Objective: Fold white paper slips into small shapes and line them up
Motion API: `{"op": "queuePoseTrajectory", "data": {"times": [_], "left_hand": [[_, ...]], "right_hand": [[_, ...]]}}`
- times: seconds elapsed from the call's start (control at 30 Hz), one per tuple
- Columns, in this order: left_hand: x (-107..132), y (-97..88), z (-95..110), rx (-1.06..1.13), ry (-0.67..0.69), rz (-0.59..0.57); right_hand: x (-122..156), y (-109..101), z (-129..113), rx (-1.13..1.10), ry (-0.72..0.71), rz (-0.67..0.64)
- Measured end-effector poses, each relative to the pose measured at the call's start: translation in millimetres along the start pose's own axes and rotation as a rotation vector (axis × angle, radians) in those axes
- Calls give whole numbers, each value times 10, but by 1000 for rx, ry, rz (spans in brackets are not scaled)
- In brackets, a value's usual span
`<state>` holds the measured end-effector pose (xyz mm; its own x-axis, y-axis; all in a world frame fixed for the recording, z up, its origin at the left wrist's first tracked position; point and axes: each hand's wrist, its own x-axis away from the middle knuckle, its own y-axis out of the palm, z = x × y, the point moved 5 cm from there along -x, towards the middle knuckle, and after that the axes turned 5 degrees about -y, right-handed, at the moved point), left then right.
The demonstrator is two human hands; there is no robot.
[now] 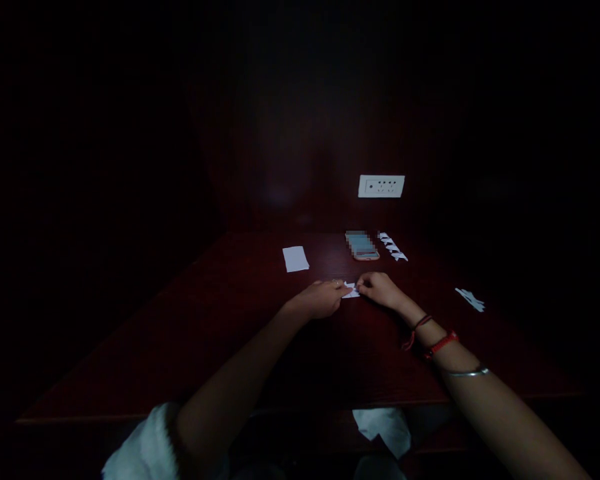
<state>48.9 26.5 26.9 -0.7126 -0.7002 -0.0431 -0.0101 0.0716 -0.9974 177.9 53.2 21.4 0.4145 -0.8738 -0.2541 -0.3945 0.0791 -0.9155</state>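
Note:
A small folded piece of white paper [351,291] lies on the dark red table [220,293] between my two hands. My left hand [324,298], with a ring on one finger, is closed on the paper's left side. From the right, my right hand [379,291] pinches the paper's right edge, fingers bent together. My fingers cover parts of the paper, so its full folded shape is hidden.
A stack of white paper [295,259] lies left of centre. Behind my hands is a phone [363,246], partly pixelated, with a row of folded white paper pieces [393,247] beside it. White paper strips [471,299] lie far right. A socket panel [381,187] is on the wall.

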Motion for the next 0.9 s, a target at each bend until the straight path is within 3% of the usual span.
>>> {"op": "queuePoseTrajectory", "data": {"times": [0.73,0.83,0.9], "left_hand": [[-49,-33,49,-7,-60,-14],[-59,-37,67,-19,-60,-11],[-58,-42,72,-28,-64,-9]], "right_hand": [[-28,34,52,-1,138,31],[-13,-4,25,8,75,62],[5,-54,-22,30,-42,87]]}}
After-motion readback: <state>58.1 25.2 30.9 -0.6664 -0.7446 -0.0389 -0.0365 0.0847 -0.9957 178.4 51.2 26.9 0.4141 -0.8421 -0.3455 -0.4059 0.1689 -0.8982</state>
